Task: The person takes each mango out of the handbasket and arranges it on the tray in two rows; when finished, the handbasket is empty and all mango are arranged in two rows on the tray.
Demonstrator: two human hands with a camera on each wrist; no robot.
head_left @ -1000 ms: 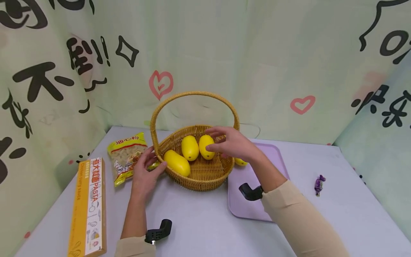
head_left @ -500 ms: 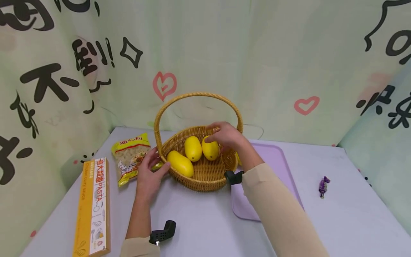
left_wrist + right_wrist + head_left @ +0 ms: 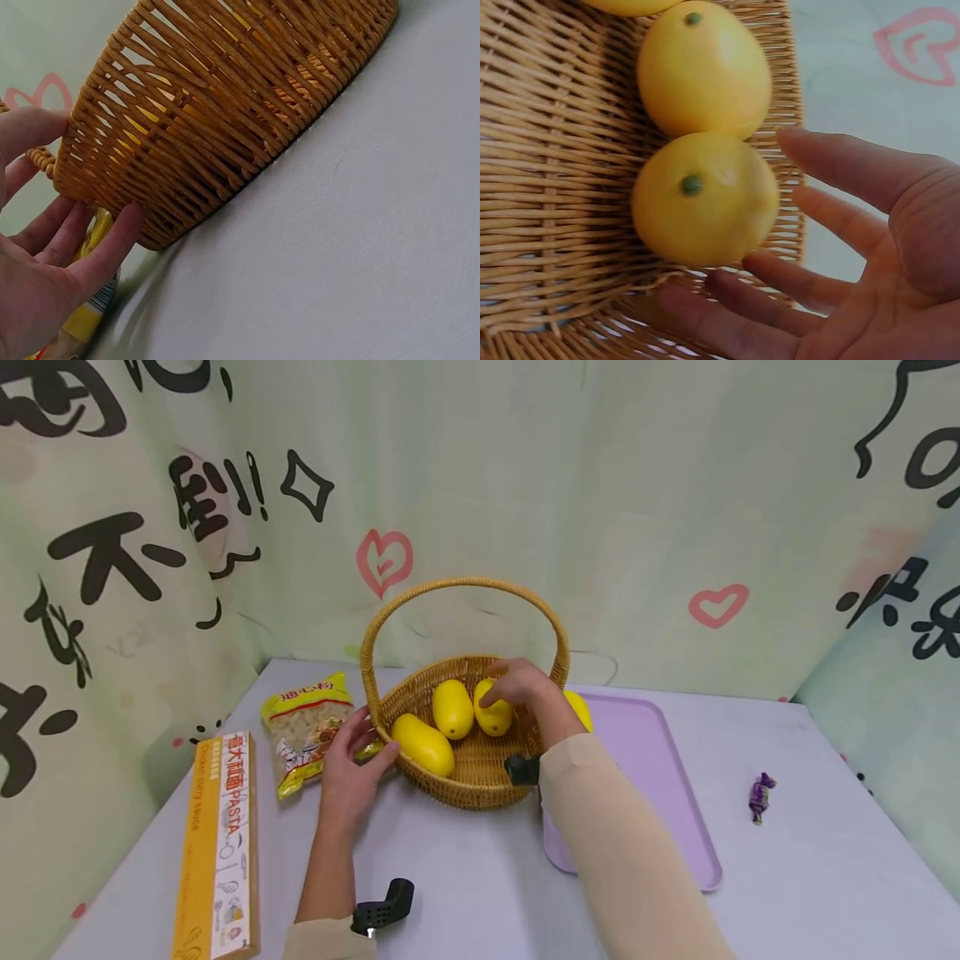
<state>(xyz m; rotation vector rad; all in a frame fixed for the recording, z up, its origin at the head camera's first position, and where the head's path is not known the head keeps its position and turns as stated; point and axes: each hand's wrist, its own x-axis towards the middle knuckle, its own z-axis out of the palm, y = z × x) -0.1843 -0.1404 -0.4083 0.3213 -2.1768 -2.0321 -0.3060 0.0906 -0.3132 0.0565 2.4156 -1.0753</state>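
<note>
A wicker basket (image 3: 465,797) with a tall arched handle stands at the back of the table. Three yellow oblong fruits lie in it: one at the left (image 3: 422,746), one in the middle (image 3: 452,710) and one at the right (image 3: 491,714). My left hand (image 3: 352,772) holds the basket's left end, thumb at the rim and fingers along the outer wall. Inside the basket, my right hand (image 3: 531,693) reaches to the right-hand fruit. In the right wrist view its spread fingers (image 3: 802,281) lie beside that fruit (image 3: 705,202), fingertips right at its edge.
Another yellow fruit (image 3: 579,710) shows behind my right wrist, by the lilac tray (image 3: 637,777). Left of the basket lie a pasta bag (image 3: 307,731) and a long pasta box (image 3: 217,843). A purple wrapped candy (image 3: 761,797) lies far right. A curtain backs the table.
My right hand has come down into the basket beside the right-hand fruit, its forearm swinging left. More of the tray shows now. My left hand keeps its hold; the view shifted slightly.
</note>
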